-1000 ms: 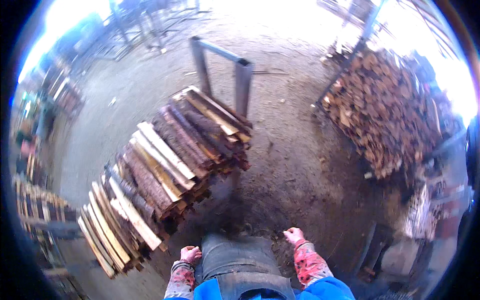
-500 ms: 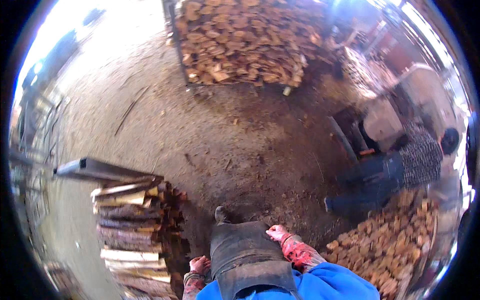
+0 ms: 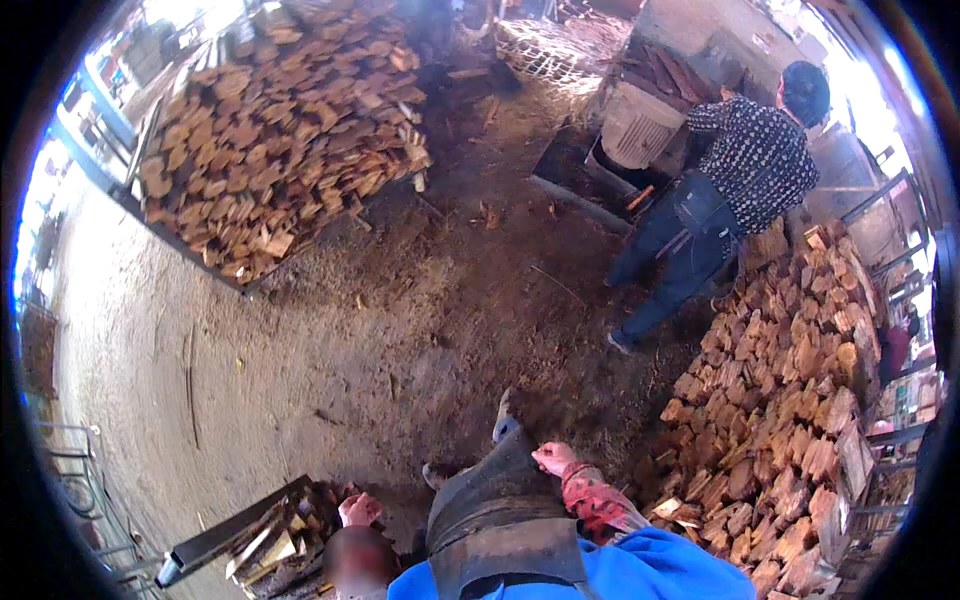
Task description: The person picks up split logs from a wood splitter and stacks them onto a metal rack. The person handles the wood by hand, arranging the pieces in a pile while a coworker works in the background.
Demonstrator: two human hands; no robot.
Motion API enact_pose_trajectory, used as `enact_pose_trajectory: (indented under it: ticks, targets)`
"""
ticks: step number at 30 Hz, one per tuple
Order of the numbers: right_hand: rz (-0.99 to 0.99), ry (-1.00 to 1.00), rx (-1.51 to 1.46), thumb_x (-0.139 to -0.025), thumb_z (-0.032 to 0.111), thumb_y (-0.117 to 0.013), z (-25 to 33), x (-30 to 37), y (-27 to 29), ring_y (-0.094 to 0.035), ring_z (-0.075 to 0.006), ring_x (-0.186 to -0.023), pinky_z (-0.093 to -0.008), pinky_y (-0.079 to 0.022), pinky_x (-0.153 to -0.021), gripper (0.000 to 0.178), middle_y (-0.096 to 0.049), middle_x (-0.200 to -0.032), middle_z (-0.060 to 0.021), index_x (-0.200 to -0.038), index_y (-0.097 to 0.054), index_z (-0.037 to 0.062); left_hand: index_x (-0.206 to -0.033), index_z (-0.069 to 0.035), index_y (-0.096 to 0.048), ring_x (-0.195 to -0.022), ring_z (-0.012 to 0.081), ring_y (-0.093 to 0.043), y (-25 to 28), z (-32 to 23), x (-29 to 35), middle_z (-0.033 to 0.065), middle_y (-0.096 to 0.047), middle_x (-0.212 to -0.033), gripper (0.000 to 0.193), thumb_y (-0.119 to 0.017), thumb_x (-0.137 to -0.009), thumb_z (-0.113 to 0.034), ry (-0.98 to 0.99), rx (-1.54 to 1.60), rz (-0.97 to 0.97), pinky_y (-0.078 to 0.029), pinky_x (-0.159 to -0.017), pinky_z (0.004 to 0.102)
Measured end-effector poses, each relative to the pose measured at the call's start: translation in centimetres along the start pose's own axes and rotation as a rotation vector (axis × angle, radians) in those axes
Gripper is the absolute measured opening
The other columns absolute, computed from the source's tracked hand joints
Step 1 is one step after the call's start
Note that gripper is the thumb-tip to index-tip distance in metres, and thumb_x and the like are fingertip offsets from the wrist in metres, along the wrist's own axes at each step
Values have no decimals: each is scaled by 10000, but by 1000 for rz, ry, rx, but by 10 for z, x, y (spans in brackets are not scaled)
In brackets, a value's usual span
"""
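Standing with rough brown-and-cream split firewood just left of your left hand, grip unclear, you curl your right hand closed.

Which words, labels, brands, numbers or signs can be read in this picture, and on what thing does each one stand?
None can be read.
Grey panel, upper right: a small pale patch, too small and blurred to tell whether it bears writing.
Dark apron: no lettering that I can make out.
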State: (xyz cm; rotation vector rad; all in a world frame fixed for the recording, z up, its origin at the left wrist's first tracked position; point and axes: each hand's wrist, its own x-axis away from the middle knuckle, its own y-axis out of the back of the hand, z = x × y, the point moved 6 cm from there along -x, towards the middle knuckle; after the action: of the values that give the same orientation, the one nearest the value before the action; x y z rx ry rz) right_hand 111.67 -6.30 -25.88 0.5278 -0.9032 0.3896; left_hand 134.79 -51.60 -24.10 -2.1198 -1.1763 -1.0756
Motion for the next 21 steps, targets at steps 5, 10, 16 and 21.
enact_pose_trajectory:
  ticks: [5,10,16,21]
  targets:
    - [-77,45,4,-817,268,-699,15,-38,51,-588,-86,-572,-253,-481,-518,216,-639,-684,-3,-867,-658,61,-940,101,-582,-663,287,-662,-84,-6,-22,174,-651,-791,226,-643,-839,-92,71,-243,182,-563,-546,394]
    - [-83,81,-69,-827,261,-691,39,-72,116,-577,-88,-572,-256,-471,-507,206,-627,-691,3,-857,-634,65,-858,69,-602,-640,253,-648,-174,-15,-10,165,-642,-740,160,-613,-846,-90,138,-369,196,-545,-520,360]
    - [-129,154,42,-821,329,-687,77,-130,171,-586,-105,-600,-277,-479,-537,265,-638,-741,-13,-872,-633,75,-782,23,-595,-642,228,-625,-225,-24,-18,137,-633,-748,144,-616,-837,-109,141,-373,218,-531,-543,335]
    - [-159,223,11,-816,336,-688,131,-172,165,-579,-101,-597,-285,-468,-559,274,-629,-696,-15,-834,-640,67,-926,4,-661,-835,224,-638,-189,-28,-95,103,-683,-893,308,-569,-879,-286,99,-821,257,-524,-696,329]
